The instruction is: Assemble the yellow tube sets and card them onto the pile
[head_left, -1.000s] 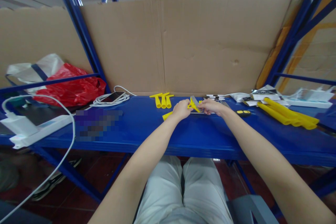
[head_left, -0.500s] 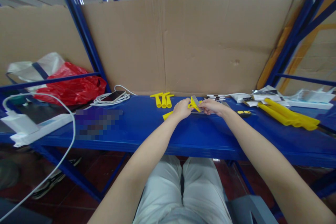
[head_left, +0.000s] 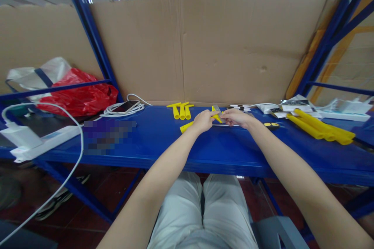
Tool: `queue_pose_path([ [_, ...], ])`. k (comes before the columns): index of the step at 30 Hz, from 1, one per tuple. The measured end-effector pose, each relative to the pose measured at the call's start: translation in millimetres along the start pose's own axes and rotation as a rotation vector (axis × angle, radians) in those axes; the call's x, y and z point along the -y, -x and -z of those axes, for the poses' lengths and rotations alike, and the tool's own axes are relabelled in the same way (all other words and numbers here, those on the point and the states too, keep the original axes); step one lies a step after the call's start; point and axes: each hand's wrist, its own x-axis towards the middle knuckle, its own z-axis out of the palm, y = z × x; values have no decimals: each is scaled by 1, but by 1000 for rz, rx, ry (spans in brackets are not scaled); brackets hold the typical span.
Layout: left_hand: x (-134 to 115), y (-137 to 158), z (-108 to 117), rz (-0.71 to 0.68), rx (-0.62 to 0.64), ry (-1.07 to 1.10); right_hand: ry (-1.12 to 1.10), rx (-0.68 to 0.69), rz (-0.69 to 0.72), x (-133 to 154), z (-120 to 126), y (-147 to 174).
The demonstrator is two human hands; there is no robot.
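My left hand (head_left: 203, 121) is closed around a yellow plastic scraper (head_left: 216, 118); its tube-like handle end (head_left: 186, 127) sticks out to the left below the wrist. At the scraper's head, a thin grey metal blade (head_left: 217, 109) stands tilted. My right hand (head_left: 236, 118) pinches at the blade's right side, its fingertips close to the left hand's. Just beneath the hands lies a screwdriver (head_left: 271, 126) with a black and yellow handle, its shaft pointing left. Fingers partly hide how blade and head meet.
Several yellow T-shaped scraper handles (head_left: 182, 111) stand behind on the blue table (head_left: 163, 144). Yellow tubes (head_left: 324, 126) and small packets (head_left: 296, 105) lie at right. A phone (head_left: 126, 106), coiled white cable, power strip (head_left: 46, 144) and red bag (head_left: 82, 93) are at left. Cardboard (head_left: 233, 46) closes the back.
The scraper head and blade have turned slightly between my fingers, the blade now seen at a steeper angle. Both hands stay nearly in place.
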Motion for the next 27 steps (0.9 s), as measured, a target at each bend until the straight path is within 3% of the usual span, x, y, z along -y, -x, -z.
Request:
queue_pose_path([
  [7, 0, 0, 1, 0, 11, -15, -29, 3, -3, 2, 3, 0],
  [10, -1, 0, 0, -4, 11, -12, 28, -105, 4, 0, 11, -3],
  [14, -2, 1, -1, -10, 13, 6, 404, -456, 10, -9, 34, -10],
  [16, -2, 1, -1, -10, 15, 13, 622, -565, -7, -16, 48, -13],
  [21, -2, 2, 0, -17, 26, 34, 935, -636, -91, -33, 73, -18],
  [27, -3, 2, 0, -28, 18, 52, 1031, -608, -281, -44, 86, -16],
])
